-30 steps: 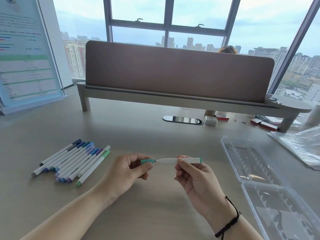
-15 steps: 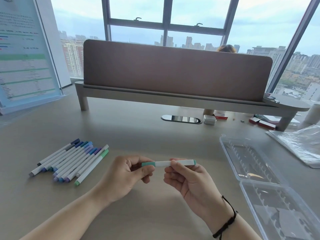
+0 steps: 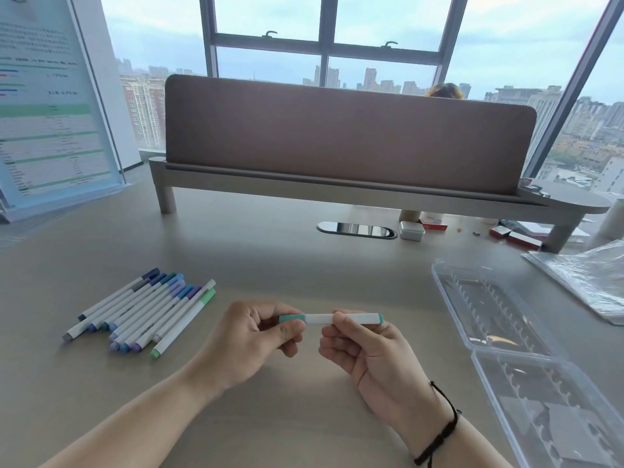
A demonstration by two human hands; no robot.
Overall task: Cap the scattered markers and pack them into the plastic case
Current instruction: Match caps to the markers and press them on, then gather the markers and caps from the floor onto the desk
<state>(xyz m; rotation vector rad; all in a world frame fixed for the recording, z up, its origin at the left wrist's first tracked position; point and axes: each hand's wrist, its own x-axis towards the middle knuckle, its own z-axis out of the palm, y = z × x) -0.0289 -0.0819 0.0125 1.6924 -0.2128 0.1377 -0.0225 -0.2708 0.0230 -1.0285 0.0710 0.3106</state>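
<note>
Teal-capped marker (image 3: 329, 318) held level above the near middle of the surface (image 3: 270, 251), between both hands. Left hand (image 3: 251, 336) curled, thumb and forefinger pinching the teal cap (image 3: 291, 318) at the marker's left end. Right hand (image 3: 366, 349) curled round the white barrel, thumb on top, the teal right end poking out past the fingers. Cap seated against the barrel, no tip showing. Black cord bracelet (image 3: 442, 430) around the right wrist. Row of capped markers (image 3: 145, 312) lying side by side toward the left edge of the surface, slanted, caps in blues, purples, grey and green, touching one another. Clear plastic case (image 3: 526, 346) lying open along the right edge, both halves flat, ribbed slots inside, no markers in it. Crinkled plastic bag (image 3: 587, 278) at the far right corner, just beyond the case. Brown partition panel (image 3: 347, 143) on a raised shelf along the far edge, oval cable grommet (image 3: 356, 229) and small white box (image 3: 412, 230) beneath it. Printed board (image 3: 47, 106) standing at the far left corner.
</note>
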